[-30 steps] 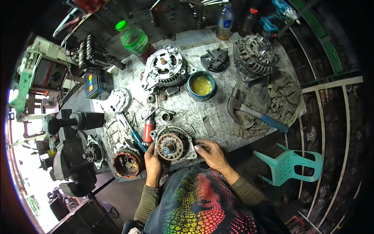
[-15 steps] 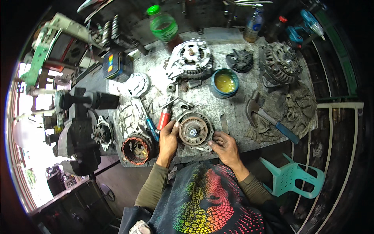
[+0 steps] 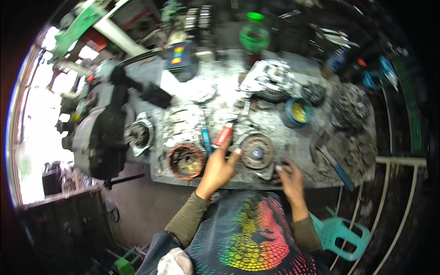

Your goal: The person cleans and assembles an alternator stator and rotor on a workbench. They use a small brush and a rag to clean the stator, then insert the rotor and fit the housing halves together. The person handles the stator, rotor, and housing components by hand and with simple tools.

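Observation:
An alternator half (image 3: pixel 257 151) with a rusty round rotor facing up lies on the metal worktable in front of me. Just left of it is my left hand (image 3: pixel 220 168), fingers stretched out and thumb apart. Its fingertips are at the lower end of a red tool handle (image 3: pixel 223 135); whether they touch it is unclear. My right hand (image 3: pixel 290 176) hovers off the alternator's lower right side, fingers loosely bent and apart, holding nothing I can see. A blue-handled tool (image 3: pixel 206 140) and a stator ring with red-orange windings (image 3: pixel 185 162) lie to the left.
Behind are a silvery alternator housing (image 3: pixel 269 75), a blue tub of yellow grease (image 3: pixel 298 112) and a green-capped bottle (image 3: pixel 254 34). A blue-handled hammer (image 3: pixel 337 167) lies on rags at right. A big dark machine (image 3: pixel 98 137) stands left, a turquoise stool (image 3: pixel 343 236) lower right.
The view has swung left, shifting the scene rightward. Both hands have come away from the alternator: the left toward the red handle, the right slightly outward.

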`<state>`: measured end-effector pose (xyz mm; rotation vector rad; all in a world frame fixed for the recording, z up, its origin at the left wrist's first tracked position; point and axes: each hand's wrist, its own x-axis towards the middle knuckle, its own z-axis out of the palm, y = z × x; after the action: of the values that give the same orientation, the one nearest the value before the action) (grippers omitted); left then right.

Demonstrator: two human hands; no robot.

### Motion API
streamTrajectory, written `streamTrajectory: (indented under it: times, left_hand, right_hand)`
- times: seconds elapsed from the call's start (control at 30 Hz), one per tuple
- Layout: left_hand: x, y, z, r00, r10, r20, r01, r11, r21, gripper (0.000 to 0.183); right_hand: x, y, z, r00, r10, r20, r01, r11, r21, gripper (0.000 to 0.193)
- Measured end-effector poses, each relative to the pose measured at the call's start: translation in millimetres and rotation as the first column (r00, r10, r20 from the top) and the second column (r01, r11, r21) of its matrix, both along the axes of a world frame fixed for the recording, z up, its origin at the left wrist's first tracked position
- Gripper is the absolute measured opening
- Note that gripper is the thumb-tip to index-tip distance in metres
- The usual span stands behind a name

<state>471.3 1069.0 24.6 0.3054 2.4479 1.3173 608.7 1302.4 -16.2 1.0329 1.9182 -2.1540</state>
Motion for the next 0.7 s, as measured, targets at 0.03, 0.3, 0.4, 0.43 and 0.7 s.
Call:
streamTrajectory:
  times: [0.03, 0.3, 0.4, 0.43, 0.7]
  left_hand:
    - [4.3, -10.1, 17.4, 1.0, -0.005, 0.004, 0.005, 1.0, 0.004, 0.055]
    - [-8.0, -153.1, 50.1, 0.905, 0.404, -0.136, -0.389, 0.913, 0.123, 0.021]
    - [-47.4, -211.4, 4.2, 0.804, 0.431, -0.41, -0.536, 0.824, -0.185, 0.025]
    - [-54.0, -220.7, -12.6, 0.815, 0.344, -0.467, -0.497, 0.829, -0.256, 0.03]
    - [-73.0, -250.1, -44.3, 0.949, -0.04, -0.312, -0.165, 0.783, -0.6, 0.041]
  right_hand:
    - [-0.3, 3.9, 7.3, 0.999, -0.017, -0.036, 0.021, 0.992, 0.126, 0.05]
    - [-65.6, -9.0, 111.9, 0.88, 0.105, -0.463, 0.126, 0.889, 0.44, 0.034]
    - [-93.7, -52.9, 139.3, 0.849, 0.23, -0.477, -0.018, 0.912, 0.409, 0.028]
    - [-99.3, -69.0, 143.1, 0.837, 0.294, -0.461, -0.088, 0.905, 0.417, 0.028]
    - [-93.3, -150.5, 120.2, 0.803, 0.516, -0.297, -0.414, 0.842, 0.345, 0.025]
